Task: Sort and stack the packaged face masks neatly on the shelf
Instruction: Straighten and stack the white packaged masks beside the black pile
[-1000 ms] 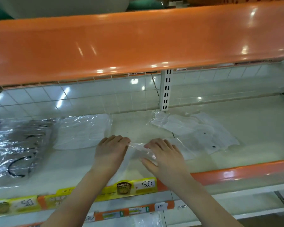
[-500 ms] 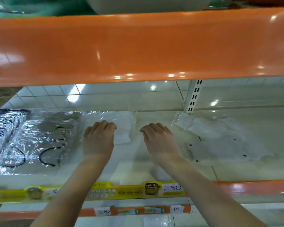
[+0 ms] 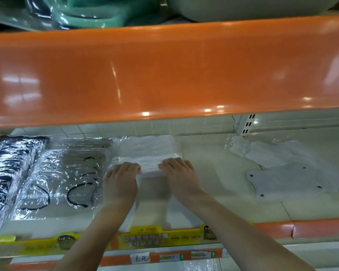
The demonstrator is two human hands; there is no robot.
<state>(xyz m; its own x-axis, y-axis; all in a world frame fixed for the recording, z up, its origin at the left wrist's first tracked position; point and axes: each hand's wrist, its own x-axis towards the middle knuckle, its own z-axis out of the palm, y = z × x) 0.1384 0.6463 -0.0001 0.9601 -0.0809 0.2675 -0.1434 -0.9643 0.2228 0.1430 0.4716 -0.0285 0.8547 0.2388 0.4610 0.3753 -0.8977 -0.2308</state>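
Both hands have gone deeper and leftward since half a second ago, carrying a white mask packet onto the white stack, and the view has swung left so the loose white packets now sit far out at 3 o'clock.

From the left of the shelf (image 3: 213,173): one pile of dark masks in crinkled film (image 3: 6,173) at 9 o'clock, then one pile of clear packets with black ear loops (image 3: 67,177) just beside it, how many in each cannot be told. These groups lie side by side, likely to keep kinds apart.

Next comes the white stack (image 3: 147,149) at the centre, with the top white packet (image 3: 149,166) touching it. The left hand (image 3: 120,182) curls its fingers over the packet's left end; the right hand (image 3: 181,177) curls over the right end. Both seem to grip it, probably to square its edges with the stack below.

At 3 o'clock lies a loose heap of white packets (image 3: 282,169), roughly three overlapping and askew, well apart from the stack and probably still to be sorted.

One yellow price strip (image 3: 155,239) runs along the front edge at 6 o'clock.
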